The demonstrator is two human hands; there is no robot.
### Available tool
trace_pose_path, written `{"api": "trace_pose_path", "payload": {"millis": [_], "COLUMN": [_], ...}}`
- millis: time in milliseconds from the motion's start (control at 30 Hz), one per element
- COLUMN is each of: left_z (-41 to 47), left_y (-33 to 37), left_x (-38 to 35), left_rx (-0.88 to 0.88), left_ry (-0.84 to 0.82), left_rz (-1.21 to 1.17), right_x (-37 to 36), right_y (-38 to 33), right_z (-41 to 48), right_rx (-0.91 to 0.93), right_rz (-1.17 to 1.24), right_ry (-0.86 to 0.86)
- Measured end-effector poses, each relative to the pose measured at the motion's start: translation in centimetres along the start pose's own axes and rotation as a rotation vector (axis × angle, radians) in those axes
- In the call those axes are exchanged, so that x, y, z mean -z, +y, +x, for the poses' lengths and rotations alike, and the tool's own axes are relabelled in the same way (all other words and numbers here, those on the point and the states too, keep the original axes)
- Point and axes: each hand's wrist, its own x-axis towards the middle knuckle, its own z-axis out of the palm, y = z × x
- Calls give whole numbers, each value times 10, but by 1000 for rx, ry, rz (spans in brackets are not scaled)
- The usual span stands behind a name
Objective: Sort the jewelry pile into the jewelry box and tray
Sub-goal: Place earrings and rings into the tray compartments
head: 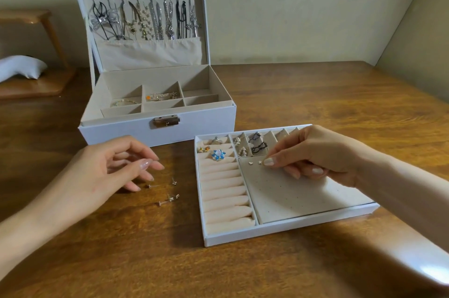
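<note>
Wooden table point(315, 108) beside a pale wall carries a white jewelry box point(116, 132) at the back left, its lid upright and hung with a row of necklaces point(145, 18), while two of its lower compartments hold bracelets point(145, 99). Just in front and to the right lies the white tray point(279, 232), flat on the wood, with ring rolls down its left side and small compartments along its far edge. A person's right hand point(315, 154) reaches over the tray, thumb and forefinger pressed together at the top of the perforated earring panel point(291, 191); whether a stud sits between them cannot be told. The left hand point(102, 171) hovers over the table left of the tray, fingers loosely curled and holding nothing. A blue flower ring point(218, 154) sits in the upper rolls. Loose stud earrings point(167, 191) lie on the wood by the left fingertips, and two tiny studs point(255, 163) are set in the panel beside the right thumb.
</note>
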Motion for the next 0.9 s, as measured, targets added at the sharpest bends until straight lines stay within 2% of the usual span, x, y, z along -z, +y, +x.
{"api": "trace_pose_path", "payload": {"millis": [133, 300, 900], "left_z": [-1, 3, -1], "left_y": [-6, -11, 0], "left_x": [4, 9, -1], "left_rx": [-36, 13, -12], "left_ry": [2, -68, -13], "left_rz": [-76, -106, -19], "right_x": [0, -1, -4], "right_y": [0, 1, -3], "right_z": [0, 2, 1], "right_rx": [5, 14, -7], "right_rz": [12, 29, -55], "right_ry": [-19, 8, 22]}}
